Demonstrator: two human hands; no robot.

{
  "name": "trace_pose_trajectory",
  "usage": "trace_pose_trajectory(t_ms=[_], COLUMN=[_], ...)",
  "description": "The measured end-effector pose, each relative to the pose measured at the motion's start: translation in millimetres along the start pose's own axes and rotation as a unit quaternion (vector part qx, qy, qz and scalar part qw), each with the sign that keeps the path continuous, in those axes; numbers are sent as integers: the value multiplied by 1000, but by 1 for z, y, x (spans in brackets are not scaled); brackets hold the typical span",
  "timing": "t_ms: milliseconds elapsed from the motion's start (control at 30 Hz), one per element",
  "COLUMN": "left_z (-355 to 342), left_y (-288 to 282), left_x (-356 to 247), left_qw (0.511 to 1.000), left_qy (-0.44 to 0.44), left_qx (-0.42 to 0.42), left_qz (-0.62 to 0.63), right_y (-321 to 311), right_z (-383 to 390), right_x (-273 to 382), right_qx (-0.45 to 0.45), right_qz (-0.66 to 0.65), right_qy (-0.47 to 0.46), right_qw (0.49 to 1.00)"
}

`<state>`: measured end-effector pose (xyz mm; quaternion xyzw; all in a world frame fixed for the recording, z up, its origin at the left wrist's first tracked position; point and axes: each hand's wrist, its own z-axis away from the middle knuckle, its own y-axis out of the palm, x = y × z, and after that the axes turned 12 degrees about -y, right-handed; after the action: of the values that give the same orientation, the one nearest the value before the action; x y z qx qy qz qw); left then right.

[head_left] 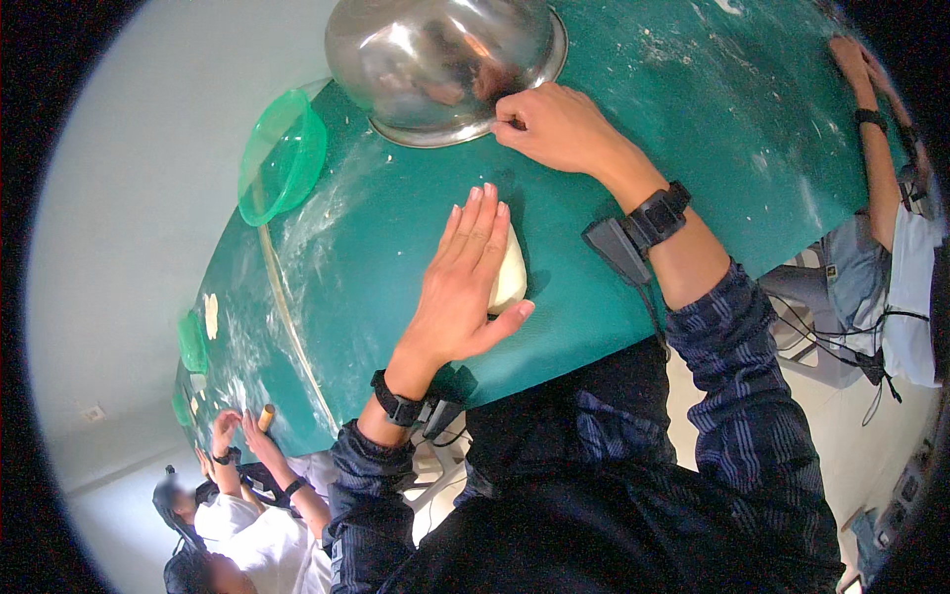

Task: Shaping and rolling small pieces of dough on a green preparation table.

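Here, room between bowl rim (426, 140) and dough (510, 277)

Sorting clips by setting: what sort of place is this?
Probably a shared dough-making workroom or class: pale dough under the left hand, a green table dusted with white powder, and other people around it.

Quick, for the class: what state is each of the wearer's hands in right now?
Left hand: open, laid flat over the pale dough.
Right hand: closed, curled at the rim of the metal bowl; whether it grips cannot be told.
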<state>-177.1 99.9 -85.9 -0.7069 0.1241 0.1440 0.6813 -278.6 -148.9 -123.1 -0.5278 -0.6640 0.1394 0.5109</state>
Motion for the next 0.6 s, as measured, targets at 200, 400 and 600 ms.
trace_pose_trajectory(t_ms=[200,400,600], left_z=[-17,-23,-17], left_y=[12,18,14], left_x=[-2,7,13], left_qw=[1000,998,998], left_qy=[9,2,-15], left_qx=[-21,-38,-13], left_qz=[16,42,53], right_y=[-2,-2,1], right_z=[-1,2,1], right_x=[1,-1,-6], right_qx=[12,-11,12], right_qz=[-14,-3,10], right_qy=[15,-13,-24], right_qw=[1000,1000,1000])
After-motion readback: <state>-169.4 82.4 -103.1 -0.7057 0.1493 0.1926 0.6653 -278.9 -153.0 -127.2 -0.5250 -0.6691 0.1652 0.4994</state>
